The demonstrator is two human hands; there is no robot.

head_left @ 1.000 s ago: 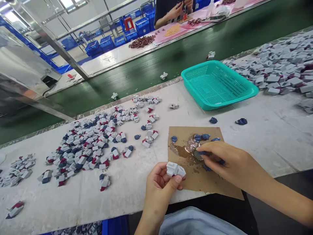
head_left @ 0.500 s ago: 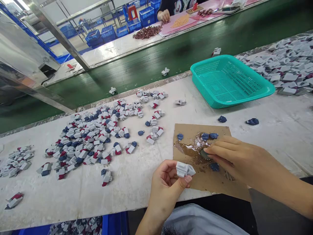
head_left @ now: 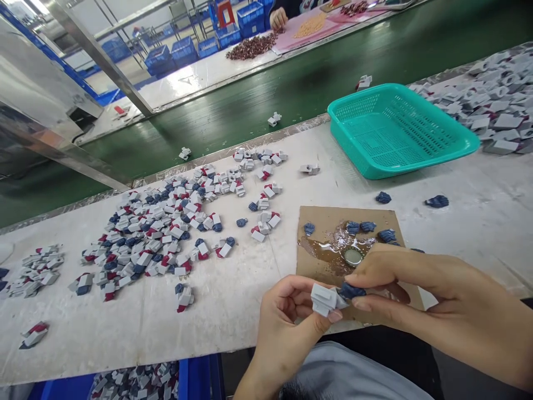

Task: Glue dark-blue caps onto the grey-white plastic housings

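Left hand point(head_left: 287, 316) pinches grey block point(head_left: 323, 299). Right hand point(head_left: 400, 289) pinches blue bit point(head_left: 351, 290), touching block at 3 o'clock. Cardboard point(head_left: 320, 222) at 12.

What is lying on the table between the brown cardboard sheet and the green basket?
In the head view, one small dark blue piece lies on the white table between cardboard sheet and green basket.

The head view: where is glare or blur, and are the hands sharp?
In the head view, the wet patch on the brown cardboard sheet glints; the tilted steel frame at left is washed out; straight edges bow; the left hand and right hand, meeting at the grey plastic piece, are sharp.
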